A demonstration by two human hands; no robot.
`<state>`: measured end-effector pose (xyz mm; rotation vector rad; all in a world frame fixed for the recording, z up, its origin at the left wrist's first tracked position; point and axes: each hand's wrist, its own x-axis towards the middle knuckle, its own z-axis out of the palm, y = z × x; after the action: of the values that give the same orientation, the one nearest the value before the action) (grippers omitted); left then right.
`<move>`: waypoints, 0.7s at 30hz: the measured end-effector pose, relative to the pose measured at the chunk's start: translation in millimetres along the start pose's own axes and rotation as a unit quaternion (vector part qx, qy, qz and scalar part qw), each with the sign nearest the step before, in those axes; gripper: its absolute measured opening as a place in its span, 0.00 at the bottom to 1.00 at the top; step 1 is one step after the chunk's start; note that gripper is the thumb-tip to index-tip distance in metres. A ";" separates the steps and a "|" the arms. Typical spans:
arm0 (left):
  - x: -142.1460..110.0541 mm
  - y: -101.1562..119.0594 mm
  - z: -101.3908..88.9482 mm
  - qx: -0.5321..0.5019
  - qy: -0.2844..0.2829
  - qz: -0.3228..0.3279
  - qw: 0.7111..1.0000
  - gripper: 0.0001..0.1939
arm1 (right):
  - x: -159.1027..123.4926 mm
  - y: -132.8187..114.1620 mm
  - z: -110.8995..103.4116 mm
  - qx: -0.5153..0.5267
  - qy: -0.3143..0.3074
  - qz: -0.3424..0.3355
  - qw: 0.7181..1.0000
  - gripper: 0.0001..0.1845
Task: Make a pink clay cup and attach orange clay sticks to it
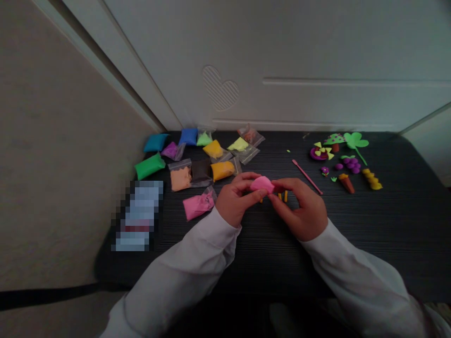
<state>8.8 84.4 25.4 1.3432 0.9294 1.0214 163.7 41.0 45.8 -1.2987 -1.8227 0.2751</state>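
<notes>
Both of my hands meet over the middle of a dark table (387, 225) and pinch a flattened pink piece of clay (262, 184). My left hand (235, 199) holds its left side with thumb and fingers closed. My right hand (299, 206) grips its right edge. Small orange clay sticks (283, 196) stand on the table just under the pink piece. A pink modelling tool (306, 176) lies to the right of my hands.
Several bags of coloured clay lie at the back left, among them a pink bag (198, 205), an orange bag (222, 170) and a green bag (149, 165). Finished clay figures (343, 157) sit at the back right. A white panel (282, 61) rises behind the table.
</notes>
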 end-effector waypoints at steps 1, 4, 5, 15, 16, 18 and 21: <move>0.2 0.3 -0.5 0.007 -0.002 0.001 1.000 0.06 | -0.1 -0.1 0.1 0.001 0.001 0.002 1.000 0.11; 0.9 1.4 -1.8 0.014 -0.011 0.008 1.000 0.07 | -0.6 0.2 0.6 0.006 0.000 0.013 1.000 0.11; 1.1 1.8 -2.1 0.017 -0.012 0.010 1.000 0.07 | -0.7 0.5 0.7 0.008 -0.001 0.014 1.000 0.11; 2.4 -0.9 -1.5 -0.019 -0.001 -0.007 1.000 0.06 | -0.2 0.0 0.9 0.015 0.004 0.016 1.000 0.11; 2.8 -1.5 -1.4 -0.034 0.001 -0.009 0.999 0.07 | -0.2 -0.1 0.8 0.018 0.005 0.020 1.000 0.11; 3.4 -2.4 -1.5 -0.052 0.007 -0.012 0.999 0.06 | 0.0 -0.3 0.4 0.023 0.008 0.025 0.999 0.11; 3.8 -2.7 -1.6 -0.034 0.021 -0.006 0.999 0.04 | 0.3 -0.4 -0.2 0.028 0.012 0.021 0.999 0.11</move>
<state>8.6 88.6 22.8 1.2634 0.9243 1.0665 163.5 41.0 46.2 -1.2979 -1.7564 0.3302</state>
